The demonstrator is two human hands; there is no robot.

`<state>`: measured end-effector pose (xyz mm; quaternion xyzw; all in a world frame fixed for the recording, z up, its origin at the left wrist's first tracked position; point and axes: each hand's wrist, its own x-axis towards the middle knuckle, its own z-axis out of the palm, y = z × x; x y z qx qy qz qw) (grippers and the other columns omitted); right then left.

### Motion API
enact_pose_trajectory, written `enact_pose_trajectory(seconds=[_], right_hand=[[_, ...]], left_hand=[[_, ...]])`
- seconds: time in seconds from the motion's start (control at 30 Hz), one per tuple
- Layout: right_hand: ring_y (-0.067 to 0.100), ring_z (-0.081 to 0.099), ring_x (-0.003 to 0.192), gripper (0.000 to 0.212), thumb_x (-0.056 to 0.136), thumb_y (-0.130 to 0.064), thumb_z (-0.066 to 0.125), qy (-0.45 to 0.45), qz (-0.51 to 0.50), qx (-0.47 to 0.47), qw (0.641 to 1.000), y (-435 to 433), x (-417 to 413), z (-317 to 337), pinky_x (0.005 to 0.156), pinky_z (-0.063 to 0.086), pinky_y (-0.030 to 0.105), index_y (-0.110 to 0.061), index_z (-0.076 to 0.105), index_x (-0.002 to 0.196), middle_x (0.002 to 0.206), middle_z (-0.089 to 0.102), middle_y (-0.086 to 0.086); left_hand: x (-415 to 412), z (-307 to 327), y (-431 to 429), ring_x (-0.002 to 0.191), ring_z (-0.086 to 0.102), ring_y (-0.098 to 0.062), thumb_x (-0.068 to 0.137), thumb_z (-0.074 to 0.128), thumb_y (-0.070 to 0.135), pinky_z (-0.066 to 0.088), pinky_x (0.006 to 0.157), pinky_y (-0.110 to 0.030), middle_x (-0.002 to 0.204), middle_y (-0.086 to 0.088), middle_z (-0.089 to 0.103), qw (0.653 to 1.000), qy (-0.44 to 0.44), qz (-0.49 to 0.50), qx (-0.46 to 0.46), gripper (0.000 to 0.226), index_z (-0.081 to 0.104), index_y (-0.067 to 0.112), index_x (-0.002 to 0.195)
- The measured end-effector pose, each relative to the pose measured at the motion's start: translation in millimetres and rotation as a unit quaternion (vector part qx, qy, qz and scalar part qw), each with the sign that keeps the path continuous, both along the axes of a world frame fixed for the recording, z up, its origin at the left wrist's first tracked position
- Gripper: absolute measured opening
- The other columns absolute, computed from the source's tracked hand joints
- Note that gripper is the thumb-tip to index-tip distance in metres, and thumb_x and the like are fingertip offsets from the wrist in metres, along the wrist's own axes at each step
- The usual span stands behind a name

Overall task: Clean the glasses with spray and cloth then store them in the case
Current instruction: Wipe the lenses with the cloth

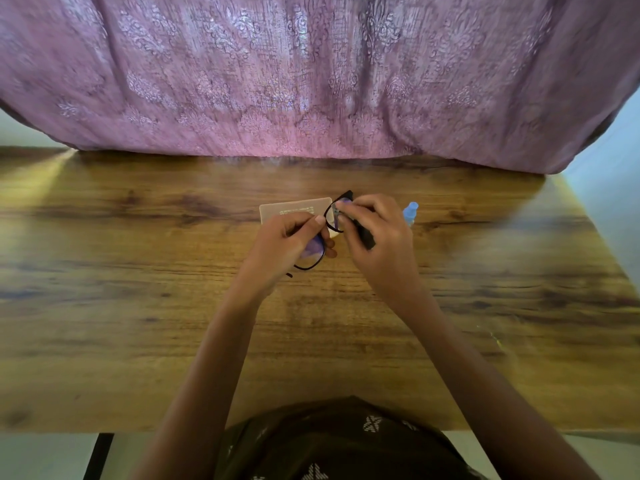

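The left hand (291, 237) grips one lens rim of the black-framed glasses (314, 251), probably to steady them. The right hand (374, 230) pinches the other lens, seemingly rubbing it with a dark cloth (367, 239) that is hard to make out. The glasses are held between both hands just nearer than the beige case (294, 207), with the blue spray bottle (410, 212) to the case's right.
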<state>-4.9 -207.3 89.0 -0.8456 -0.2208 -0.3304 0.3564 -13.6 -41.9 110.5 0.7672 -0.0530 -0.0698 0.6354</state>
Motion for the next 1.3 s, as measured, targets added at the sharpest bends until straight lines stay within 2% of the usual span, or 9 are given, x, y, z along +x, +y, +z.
enact_pose_trajectory(seconds=[0.2,0.43,0.67,0.87,1.03,1.2,1.3], right_hand=[[0.023,0.061,0.089,0.016,0.090,-0.004,0.068,-0.012,0.014,-0.012,1.000,5,-2,2,0.082,0.049,0.028,0.001,0.073,0.104,0.094,0.066,0.012],[0.025,0.060,0.088,0.018,0.090,-0.004,0.067,0.015,-0.027,0.022,0.999,-5,7,10,0.081,0.048,0.032,0.001,0.073,0.107,0.093,0.065,0.012],[0.026,0.062,0.087,0.015,0.089,-0.001,0.067,0.017,-0.031,0.026,0.999,-8,1,4,0.079,0.049,0.028,0.004,0.073,0.103,0.093,0.066,0.013],[0.024,0.060,0.086,0.017,0.090,-0.002,0.066,0.001,-0.012,0.020,1.000,-5,-3,2,0.078,0.049,0.028,0.003,0.073,0.104,0.091,0.065,0.014],[0.024,0.061,0.090,0.019,0.093,-0.007,0.063,-0.005,0.024,-0.008,1.000,0,-9,0,0.080,0.050,0.029,0.003,0.072,0.107,0.095,0.065,0.014],[0.024,0.060,0.088,0.019,0.092,-0.005,0.064,0.005,-0.013,0.009,1.000,-9,-1,5,0.081,0.046,0.024,0.003,0.072,0.107,0.093,0.064,0.014],[0.025,0.061,0.085,0.018,0.092,-0.005,0.064,0.008,-0.027,0.013,1.000,-12,2,6,0.079,0.044,0.021,0.003,0.073,0.105,0.092,0.065,0.013]], left_hand=[[-1,3,0,0.078,0.073,-0.019,0.101,0.048,0.023,0.055,0.083,-0.031,0.075,-0.002,0.074,1.000,0.003,0.003,-0.005,0.035,0.070,0.016,0.075],[-1,9,-4,0.077,0.073,-0.025,0.102,0.047,0.016,0.053,0.069,-0.016,0.074,-0.008,0.073,1.000,0.001,0.011,-0.007,0.032,0.067,0.005,0.079],[-2,8,-4,0.072,0.071,-0.016,0.101,0.047,0.015,0.050,0.070,-0.014,0.074,-0.008,0.073,0.999,0.006,0.022,-0.023,0.032,0.067,-0.002,0.083],[-1,10,-3,0.075,0.072,-0.019,0.101,0.047,0.018,0.050,0.071,-0.016,0.074,-0.008,0.074,0.999,0.006,0.030,-0.029,0.033,0.069,0.004,0.080],[-1,11,-2,0.072,0.072,-0.016,0.101,0.047,0.017,0.050,0.069,-0.015,0.069,-0.002,0.073,0.999,0.007,0.010,-0.034,0.033,0.069,0.009,0.078],[-3,11,-2,0.073,0.072,-0.018,0.102,0.047,0.018,0.051,0.069,-0.014,0.067,0.000,0.073,1.000,-0.005,-0.015,-0.019,0.033,0.068,0.008,0.078],[-3,10,-3,0.077,0.072,-0.023,0.101,0.048,0.018,0.054,0.074,-0.021,0.068,0.000,0.073,1.000,-0.005,-0.009,-0.020,0.034,0.069,0.012,0.075]])
